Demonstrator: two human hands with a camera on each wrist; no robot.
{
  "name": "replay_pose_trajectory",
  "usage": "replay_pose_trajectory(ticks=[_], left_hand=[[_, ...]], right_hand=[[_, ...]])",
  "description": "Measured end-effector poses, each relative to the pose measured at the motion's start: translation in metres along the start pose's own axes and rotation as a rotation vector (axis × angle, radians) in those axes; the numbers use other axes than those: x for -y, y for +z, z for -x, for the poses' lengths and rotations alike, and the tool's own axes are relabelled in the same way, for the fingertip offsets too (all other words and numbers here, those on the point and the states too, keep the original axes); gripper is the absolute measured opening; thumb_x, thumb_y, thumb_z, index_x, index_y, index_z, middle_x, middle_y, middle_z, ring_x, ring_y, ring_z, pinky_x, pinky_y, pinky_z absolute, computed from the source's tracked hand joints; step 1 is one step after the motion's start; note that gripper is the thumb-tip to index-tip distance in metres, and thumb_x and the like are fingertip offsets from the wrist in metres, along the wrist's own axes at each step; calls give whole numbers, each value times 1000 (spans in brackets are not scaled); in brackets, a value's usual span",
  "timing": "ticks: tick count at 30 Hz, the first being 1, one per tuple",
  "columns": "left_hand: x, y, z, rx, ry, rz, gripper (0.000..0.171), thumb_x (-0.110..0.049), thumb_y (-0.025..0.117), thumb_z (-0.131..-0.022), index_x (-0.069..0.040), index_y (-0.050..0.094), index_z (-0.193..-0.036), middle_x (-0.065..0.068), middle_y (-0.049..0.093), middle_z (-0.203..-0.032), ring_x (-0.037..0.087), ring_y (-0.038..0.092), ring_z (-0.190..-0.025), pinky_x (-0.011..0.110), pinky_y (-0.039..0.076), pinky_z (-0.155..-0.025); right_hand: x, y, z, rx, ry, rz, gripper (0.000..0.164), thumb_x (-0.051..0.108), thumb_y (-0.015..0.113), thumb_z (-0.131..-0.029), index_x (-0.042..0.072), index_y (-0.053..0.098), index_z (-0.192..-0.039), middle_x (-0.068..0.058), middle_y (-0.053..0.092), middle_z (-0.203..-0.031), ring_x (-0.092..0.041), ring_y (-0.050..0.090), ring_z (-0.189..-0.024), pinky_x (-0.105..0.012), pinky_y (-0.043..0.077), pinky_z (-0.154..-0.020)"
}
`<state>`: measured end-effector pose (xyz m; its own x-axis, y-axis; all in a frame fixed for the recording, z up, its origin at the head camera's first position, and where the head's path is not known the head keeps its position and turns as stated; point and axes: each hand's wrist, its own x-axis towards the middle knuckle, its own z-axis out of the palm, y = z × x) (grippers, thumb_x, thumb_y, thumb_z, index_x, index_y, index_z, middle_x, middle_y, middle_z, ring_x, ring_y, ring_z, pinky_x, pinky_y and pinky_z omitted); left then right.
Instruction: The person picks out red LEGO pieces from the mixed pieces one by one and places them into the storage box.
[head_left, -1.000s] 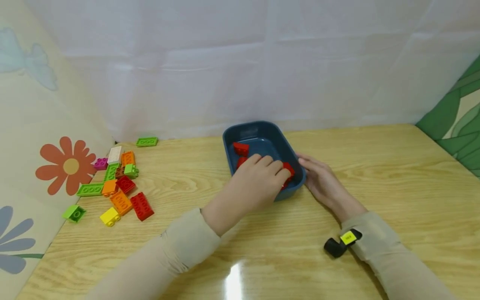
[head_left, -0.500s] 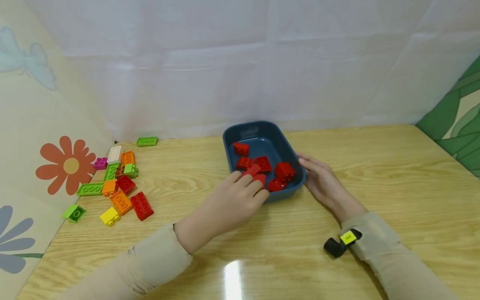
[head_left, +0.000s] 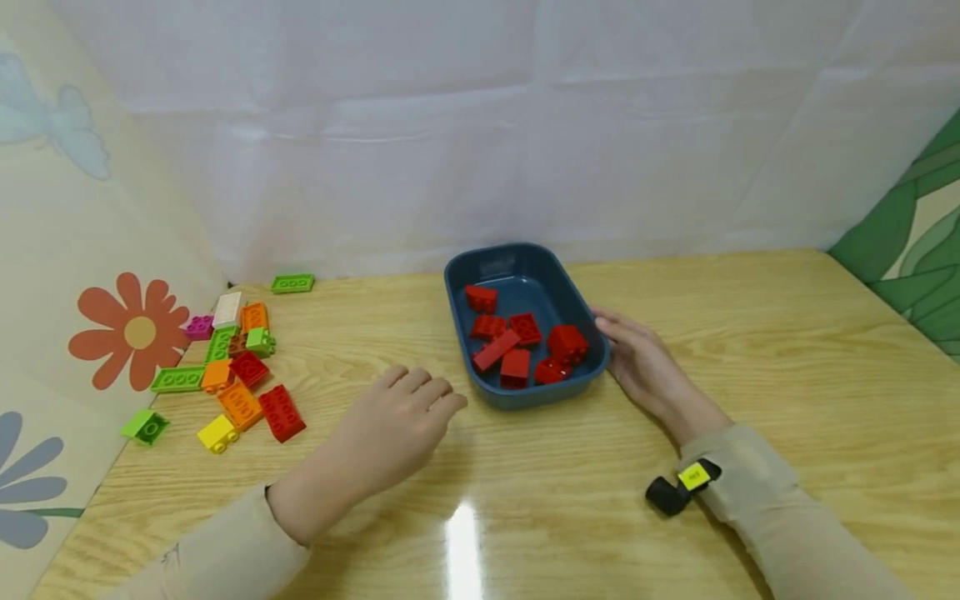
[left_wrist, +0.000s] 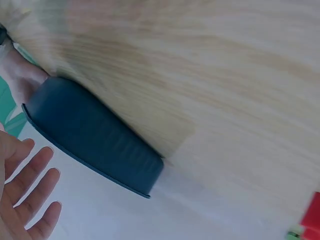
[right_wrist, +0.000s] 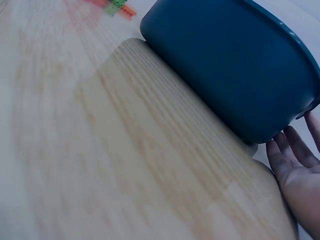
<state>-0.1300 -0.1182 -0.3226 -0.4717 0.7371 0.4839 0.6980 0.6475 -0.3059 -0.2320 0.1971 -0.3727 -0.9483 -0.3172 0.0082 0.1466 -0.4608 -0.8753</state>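
Note:
A dark blue plastic bin stands on the wooden table with several red toy building bricks in it. To its lower left, in the head view, my left hand is raised apart from the bin and holds nothing. The left wrist view shows its fingers loosely spread. At the bin's right wall, my right hand rests its fingertips against the outside. Seen from the right wrist, these fingers are extended and touch the bin near its lower corner and rim.
Mixed bricks lie on the left of the table, among them a large red brick, a yellow brick and an orange brick. A green plate brick lies farther back by the white cloth.
My left hand came out of the bin and moved left and toward me. A long red brick it touched now lies across others in the bin. My right hand stayed at the wall.

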Motion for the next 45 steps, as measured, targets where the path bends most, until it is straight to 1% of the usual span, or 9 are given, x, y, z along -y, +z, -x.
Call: replay_pose_trajectory(ticks=[4,7,11,16,22,28,32,39,45], left_hand=[[7,-1,16,62,-45,-3,15,-10,63,-84,-14,70,-96,0,74,-89,18,63,-82,32,54,-68],[14,0,27,85,-71,-7,15,-11,64,-83,-14,70,-95,0,73,-87,18,63,-81,32,53,-68],[24,2,39,68,-94,-5,14,-11,66,-80,-13,70,-93,1,74,-85,19,64,-80,34,56,-68],[38,-2,51,38,-135,-15,14,-11,68,-77,-13,71,-90,2,75,-83,21,65,-78,36,57,-66],[55,-7,64,49,-171,-24,14,-12,70,-75,-12,71,-89,3,74,-82,22,66,-78,38,58,-67],[73,-8,78,76,-217,-26,24,-20,75,-71,-10,70,-92,6,74,-87,25,65,-82,43,59,-72],[83,-8,88,147,-275,-17,30,-26,74,-71,-10,70,-96,8,74,-93,26,64,-87,46,57,-76],[96,-8,104,354,-425,15,40,-39,69,-76,-12,68,-105,10,72,-103,33,62,-97,55,50,-87],[101,-9,113,492,-506,41,53,-49,67,-76,-12,65,-114,14,69,-114,35,58,-107,60,47,-88]], right_hand=[[-1,0,0,0,-2,4,30,5,42,-98,14,69,-107,6,74,-104,-8,64,-97,-16,55,-80],[-1,-1,0,-8,0,14,29,6,43,-98,15,69,-107,6,74,-104,-8,63,-97,-16,55,-80],[-1,-1,0,-10,-1,25,29,6,43,-98,16,69,-107,7,74,-104,-8,63,-97,-16,55,-80],[-1,0,0,-7,-7,10,30,5,42,-98,15,70,-106,7,74,-103,-8,63,-97,-16,55,-80],[-2,0,0,-10,-4,13,29,6,43,-98,15,69,-106,7,74,-103,-8,63,-97,-16,55,-80],[-1,0,1,-6,-11,48,28,7,43,-98,16,68,-107,8,73,-106,-7,62,-100,-15,54,-82],[-1,0,1,-1,-10,39,28,7,42,-98,15,67,-108,8,73,-106,-7,62,-100,-15,54,-82],[0,1,1,-11,-9,51,28,7,43,-98,16,68,-107,8,73,-105,-7,62,-99,-15,54,-82],[0,2,1,-14,-8,47,29,7,42,-98,16,69,-106,8,73,-104,-7,62,-99,-15,54,-82]])
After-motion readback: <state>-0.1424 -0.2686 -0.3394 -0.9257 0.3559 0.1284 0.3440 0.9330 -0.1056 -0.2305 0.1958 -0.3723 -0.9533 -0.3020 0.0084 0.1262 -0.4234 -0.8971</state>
